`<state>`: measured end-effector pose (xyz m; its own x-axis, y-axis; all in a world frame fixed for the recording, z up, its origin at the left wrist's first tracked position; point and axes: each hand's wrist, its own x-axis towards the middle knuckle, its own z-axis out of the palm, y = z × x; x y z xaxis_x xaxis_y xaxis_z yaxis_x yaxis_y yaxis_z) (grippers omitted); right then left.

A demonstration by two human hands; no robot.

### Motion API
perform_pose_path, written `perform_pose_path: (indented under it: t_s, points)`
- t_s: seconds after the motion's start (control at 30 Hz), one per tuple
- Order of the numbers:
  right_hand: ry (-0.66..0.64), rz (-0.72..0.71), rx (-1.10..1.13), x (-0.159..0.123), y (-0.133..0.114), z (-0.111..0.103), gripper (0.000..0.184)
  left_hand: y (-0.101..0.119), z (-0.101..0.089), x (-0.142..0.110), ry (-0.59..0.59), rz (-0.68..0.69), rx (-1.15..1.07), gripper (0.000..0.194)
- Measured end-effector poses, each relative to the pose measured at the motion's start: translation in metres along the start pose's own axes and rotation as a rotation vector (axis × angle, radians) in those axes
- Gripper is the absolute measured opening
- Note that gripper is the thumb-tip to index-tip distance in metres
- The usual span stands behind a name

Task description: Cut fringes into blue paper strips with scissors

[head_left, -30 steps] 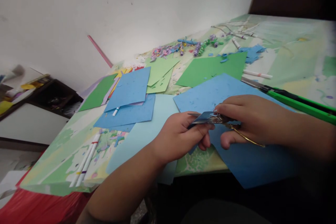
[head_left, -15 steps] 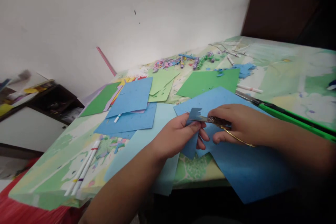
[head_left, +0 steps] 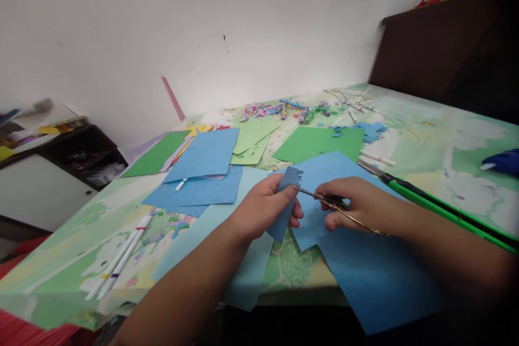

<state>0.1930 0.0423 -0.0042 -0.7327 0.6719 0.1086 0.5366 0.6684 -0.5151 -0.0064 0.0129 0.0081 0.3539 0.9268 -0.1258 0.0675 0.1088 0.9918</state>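
My left hand (head_left: 270, 206) pinches a folded-looking strip of blue paper (head_left: 291, 177) between thumb and fingers. Small jagged cuts run along the strip's upper right edge. My right hand (head_left: 360, 206) is closed around the handles of a pair of scissors (head_left: 330, 199), whose tips reach the strip's edge beside my left thumb. Whether the blades touch the paper I cannot tell. Beneath both hands lie a large blue sheet (head_left: 389, 270) and a pale blue sheet (head_left: 203, 251), the blue one hanging past the table's front edge.
A green utility knife (head_left: 441, 208) with its blade out lies right of my right hand. Blue sheets (head_left: 203, 154), green sheets (head_left: 320, 143), white pens (head_left: 121, 259) and paper scraps (head_left: 259, 112) cover the patterned tablecloth (head_left: 48, 281). A blue object (head_left: 503, 162) rests at far right.
The scissors have drawn slightly away from the blue strip; before, their blades lay across it. The strip is tilted more. The whole view has shifted a little.
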Motion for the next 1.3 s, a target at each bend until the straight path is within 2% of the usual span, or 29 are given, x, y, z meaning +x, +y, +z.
perform_pose_path:
  t_s: [0.33, 0.5, 0.77, 1.0, 1.3]
  points:
    - [0.022, 0.01, -0.026, -0.001, -0.0019, 0.0024, 0.04, 0.0026, -0.0009, -0.0013, 0.035, -0.02, -0.025, 0.02]
    - [0.1, 0.005, -0.101, -0.0014, -0.002, 0.005, 0.051, 0.0031, -0.0007, -0.0012, 0.044, -0.011, 0.03, 0.016]
    - [0.117, -0.033, -0.109, -0.0025, -0.0051, 0.0059, 0.06, 0.0053, 0.0004, -0.0037, 0.034, 0.046, 0.077, 0.015]
    - [0.154, -0.038, -0.119, -0.004, -0.0035, 0.0088, 0.06, 0.0037, 0.0006, -0.003, -0.007, 0.035, 0.103, 0.014]
    - [0.097, -0.046, -0.106, -0.004, -0.0092, 0.008, 0.056, 0.0002, 0.0052, -0.0018, -0.07, 0.032, 0.188, 0.013]
